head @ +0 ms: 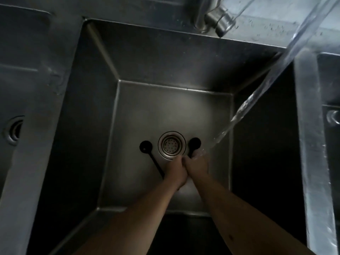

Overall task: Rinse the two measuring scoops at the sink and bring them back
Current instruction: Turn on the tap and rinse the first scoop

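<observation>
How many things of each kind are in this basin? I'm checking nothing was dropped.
Black scoops: 2 (left, right)
Drain strainer: 1
Hands: 2 (left, right)
Water stream: 1
Total: 6

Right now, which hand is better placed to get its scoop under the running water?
The right hand. The water stream lands right at its fingers, beside the right scoop. The left hand holds the left scoop on the far side of the drain.
</observation>
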